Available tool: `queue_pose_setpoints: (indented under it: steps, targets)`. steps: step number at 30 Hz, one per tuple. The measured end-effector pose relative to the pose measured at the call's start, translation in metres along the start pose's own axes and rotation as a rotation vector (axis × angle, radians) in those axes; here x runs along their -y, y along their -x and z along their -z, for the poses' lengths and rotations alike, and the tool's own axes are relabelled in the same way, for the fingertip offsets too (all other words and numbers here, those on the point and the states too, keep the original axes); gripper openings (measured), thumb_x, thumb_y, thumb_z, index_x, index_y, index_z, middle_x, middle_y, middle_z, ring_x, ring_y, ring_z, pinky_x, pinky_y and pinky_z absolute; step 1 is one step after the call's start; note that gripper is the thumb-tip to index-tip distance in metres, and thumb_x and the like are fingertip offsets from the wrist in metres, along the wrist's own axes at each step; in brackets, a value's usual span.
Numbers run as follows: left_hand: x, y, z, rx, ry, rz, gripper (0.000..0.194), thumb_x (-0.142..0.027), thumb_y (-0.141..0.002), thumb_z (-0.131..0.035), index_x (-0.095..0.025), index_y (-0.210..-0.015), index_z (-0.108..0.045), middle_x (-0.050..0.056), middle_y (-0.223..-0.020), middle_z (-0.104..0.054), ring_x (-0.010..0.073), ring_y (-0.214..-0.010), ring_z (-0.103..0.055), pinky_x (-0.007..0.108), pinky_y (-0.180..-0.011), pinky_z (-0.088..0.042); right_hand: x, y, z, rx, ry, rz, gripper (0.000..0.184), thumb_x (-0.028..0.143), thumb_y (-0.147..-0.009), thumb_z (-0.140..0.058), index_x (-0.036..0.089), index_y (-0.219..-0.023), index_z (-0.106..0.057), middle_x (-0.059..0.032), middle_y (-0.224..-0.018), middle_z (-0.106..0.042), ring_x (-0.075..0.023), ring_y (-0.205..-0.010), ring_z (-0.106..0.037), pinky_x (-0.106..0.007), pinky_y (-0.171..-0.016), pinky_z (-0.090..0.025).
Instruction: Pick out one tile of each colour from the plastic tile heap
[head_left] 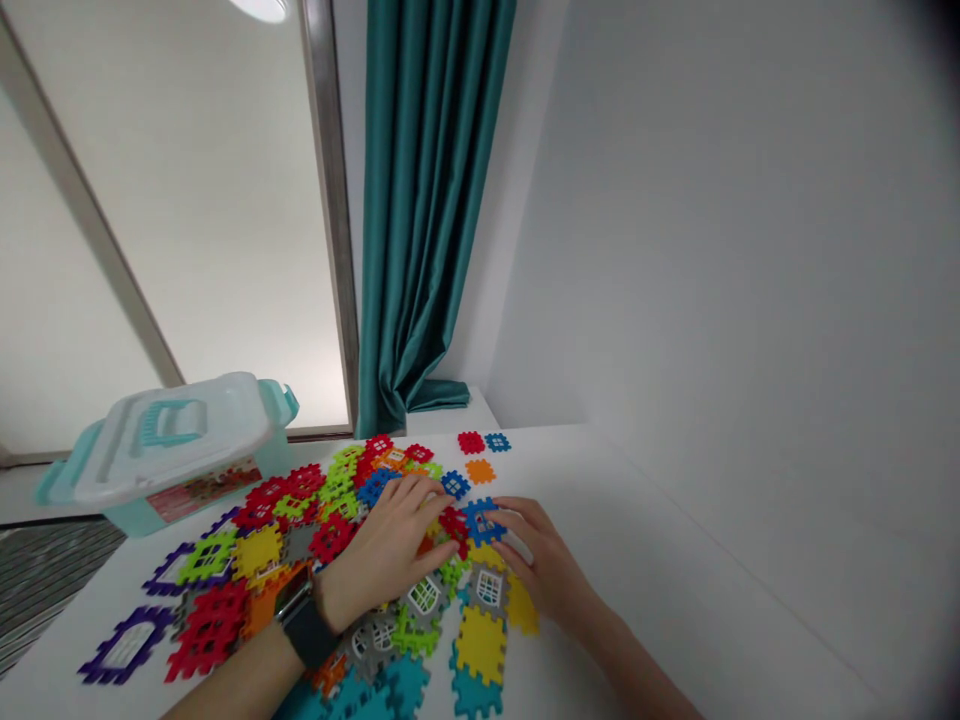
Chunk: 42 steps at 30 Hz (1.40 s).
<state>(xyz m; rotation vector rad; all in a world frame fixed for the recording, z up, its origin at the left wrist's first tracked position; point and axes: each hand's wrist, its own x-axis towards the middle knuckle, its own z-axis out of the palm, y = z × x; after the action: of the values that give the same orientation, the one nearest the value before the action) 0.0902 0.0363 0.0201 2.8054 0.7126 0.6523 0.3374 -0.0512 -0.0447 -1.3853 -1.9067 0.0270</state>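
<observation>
My left hand [394,535], with a dark smartwatch [298,605] on its wrist, reaches over a heap of toothed plastic building tiles. Its thumb and fingers are apart, the fingertips low among red and blue pieces; nothing shows clearly in its grasp. To the right, my right hand [544,560] has its thumb and fingers on the right edge of a blue window tile [482,521]. Just nearer me lie a grey window tile [490,588], a yellow tile [481,645] and a teal tile [477,694], in a line. Another yellow tile [521,605] is partly under the right hand.
A lidded box [202,440] with teal handles stands at the back left. Loose red [471,442], blue [497,442] and orange [480,471] tiles lie at the far side of the white table [600,480]. A teal curtain [427,220] hangs behind; a wall borders the right.
</observation>
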Motion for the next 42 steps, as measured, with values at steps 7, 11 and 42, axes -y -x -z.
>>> queue_pose_setpoints:
  steps: [7,11,42]
  targets:
    - [-0.004,-0.019,-0.016,0.176,0.009,-0.09,0.036,-0.032,-0.095,-0.063,-0.025,-0.13,-0.062,0.008,-0.13,-0.064,0.0299,-0.123,-0.057,0.047,-0.108,-0.041,-0.063,0.031,0.032,0.05,0.161,-0.253,0.028,0.028,-0.097,-0.053,0.028,-0.118,-0.071,-0.0083,-0.126,-0.069,-0.027,-0.119,-0.061,-0.051,-0.105,-0.048]
    - [-0.003,-0.024,-0.026,0.226,0.035,-0.122,0.039,-0.03,-0.094,-0.064,-0.026,-0.133,-0.062,0.008,-0.135,-0.063,0.0299,-0.127,-0.056,0.046,-0.11,-0.041,-0.074,0.035,0.036,0.094,0.226,-0.287,0.027,0.027,-0.096,-0.054,0.03,-0.116,-0.072,-0.006,-0.127,-0.069,-0.0265,-0.119,-0.061,-0.052,-0.105,-0.046]
    - [0.015,-0.029,-0.031,0.219,0.025,-0.09,0.041,-0.03,-0.092,-0.064,-0.03,-0.133,-0.062,0.009,-0.141,-0.061,0.0324,-0.129,-0.056,0.051,-0.112,-0.041,-0.151,-0.05,0.006,0.198,0.395,-0.408,0.05,0.022,-0.096,-0.042,0.015,-0.144,-0.052,-0.0139,-0.153,-0.05,-0.0246,-0.146,-0.041,-0.044,-0.121,-0.029]
